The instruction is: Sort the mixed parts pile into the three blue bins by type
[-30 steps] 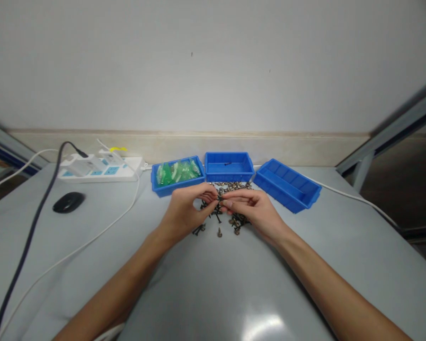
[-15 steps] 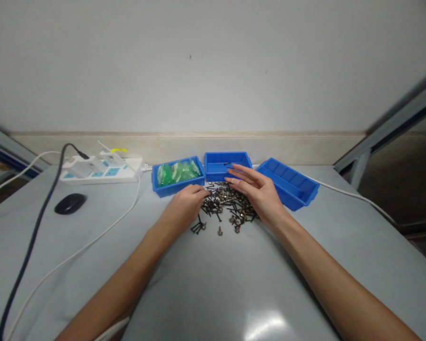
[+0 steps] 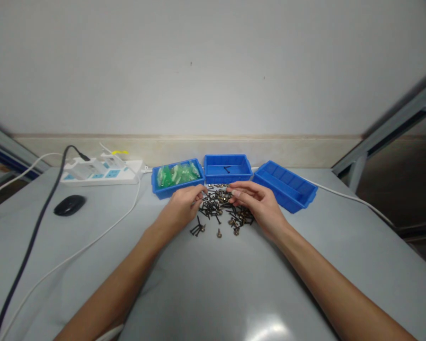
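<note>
A loose pile of dark and brass-coloured screws (image 3: 213,207) lies on the grey table in front of the blue bins. At the pile's left edge my left hand (image 3: 182,204) has its thumb and fingertips pinched together; whatever is between them is too small to name. My right hand (image 3: 257,203) reaches over the right side of the pile, fingers curled together at the screws, and what they hold cannot be made out. The middle blue bin (image 3: 227,179) has a few dark screws (image 3: 226,169) in it. The right blue bin (image 3: 284,187) stands at an angle, with nothing visible inside.
The left blue bin (image 3: 178,190) holds green and clear plastic bags (image 3: 177,174). Further left are a white power strip (image 3: 128,176) with plugs, a black mouse (image 3: 70,205) and loose cables. A wall (image 3: 213,85) rises behind the bins.
My right hand has come down from the middle bin's front edge to the screw pile, and its fingers have closed. My left hand has shifted slightly left, off the screws it touched.
</note>
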A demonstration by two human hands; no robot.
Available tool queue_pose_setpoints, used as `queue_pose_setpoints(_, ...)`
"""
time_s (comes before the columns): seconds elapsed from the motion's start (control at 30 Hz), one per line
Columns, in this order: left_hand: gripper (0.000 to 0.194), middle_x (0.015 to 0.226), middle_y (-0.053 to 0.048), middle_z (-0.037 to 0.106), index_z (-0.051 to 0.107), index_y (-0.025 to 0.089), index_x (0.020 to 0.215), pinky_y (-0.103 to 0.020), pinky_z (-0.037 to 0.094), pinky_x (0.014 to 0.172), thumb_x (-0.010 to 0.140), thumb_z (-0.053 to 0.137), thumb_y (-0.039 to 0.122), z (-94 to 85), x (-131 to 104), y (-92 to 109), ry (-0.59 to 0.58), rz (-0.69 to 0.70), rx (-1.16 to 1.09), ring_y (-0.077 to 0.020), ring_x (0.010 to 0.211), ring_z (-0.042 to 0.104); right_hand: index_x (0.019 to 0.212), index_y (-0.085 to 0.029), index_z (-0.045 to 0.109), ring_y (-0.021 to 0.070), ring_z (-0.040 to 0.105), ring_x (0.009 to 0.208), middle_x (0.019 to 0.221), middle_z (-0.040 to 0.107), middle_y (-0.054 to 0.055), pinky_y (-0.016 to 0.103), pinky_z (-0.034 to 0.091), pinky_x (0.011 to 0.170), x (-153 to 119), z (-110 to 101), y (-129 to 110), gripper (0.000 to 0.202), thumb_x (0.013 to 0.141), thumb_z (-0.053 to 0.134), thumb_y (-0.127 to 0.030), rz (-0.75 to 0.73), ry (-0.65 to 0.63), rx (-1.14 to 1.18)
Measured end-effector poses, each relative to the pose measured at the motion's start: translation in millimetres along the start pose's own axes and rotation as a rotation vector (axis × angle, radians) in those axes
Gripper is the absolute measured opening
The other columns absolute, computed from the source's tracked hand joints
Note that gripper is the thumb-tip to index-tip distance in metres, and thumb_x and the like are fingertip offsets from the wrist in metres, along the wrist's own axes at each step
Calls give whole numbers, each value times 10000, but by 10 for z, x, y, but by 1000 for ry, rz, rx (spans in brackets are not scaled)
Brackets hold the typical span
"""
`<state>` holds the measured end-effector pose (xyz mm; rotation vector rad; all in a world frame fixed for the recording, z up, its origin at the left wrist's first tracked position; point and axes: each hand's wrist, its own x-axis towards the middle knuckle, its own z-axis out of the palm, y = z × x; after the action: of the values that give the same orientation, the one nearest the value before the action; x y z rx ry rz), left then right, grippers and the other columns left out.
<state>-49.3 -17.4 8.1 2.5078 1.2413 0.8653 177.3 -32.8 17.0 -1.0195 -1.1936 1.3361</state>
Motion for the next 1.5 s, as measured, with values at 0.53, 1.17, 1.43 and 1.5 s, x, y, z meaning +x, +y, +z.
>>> queue_pose_setpoints(0.53,198,927,-18,649,550,178,1000,-242,576,760,862,611,50,-50,57,193,214,-16,-127,-122,778,675,1026,-175,733,119,605,627,812,703,39,241,474,558,-23,21,50,266,805,716,-321,-120,-72,-310)
queue_pose_setpoints(1.17,219,932,-43,658,536,170,1036,-240,642,713,868,677,171,-39,40,256,190,12,-403,-145,814,714,849,-166,758,170,716,632,682,748,46,301,579,648,36,94,-1,304,652,861,-373,168,-189,-1)
queue_pose_setpoints(1.43,380,1188,-129,713,652,122,1193,-459,564,991,882,480,-13,55,-11,-113,-11,232,147,-253,1134,650,1242,-285,666,241,680,1138,1219,722,62,446,463,1091,251,142,3,617,663,881,-275,-74,16,170)
queue_pose_setpoints(1.5,381,1137,-120,735,678,122,1160,-433,582,954,864,489,-26,77,-23,-147,-46,224,183,-248,1084,672,1274,-294,638,258,676,1149,1256,703,71,477,455,1098,234,139,21,642,677,874,-281,-86,17,160)
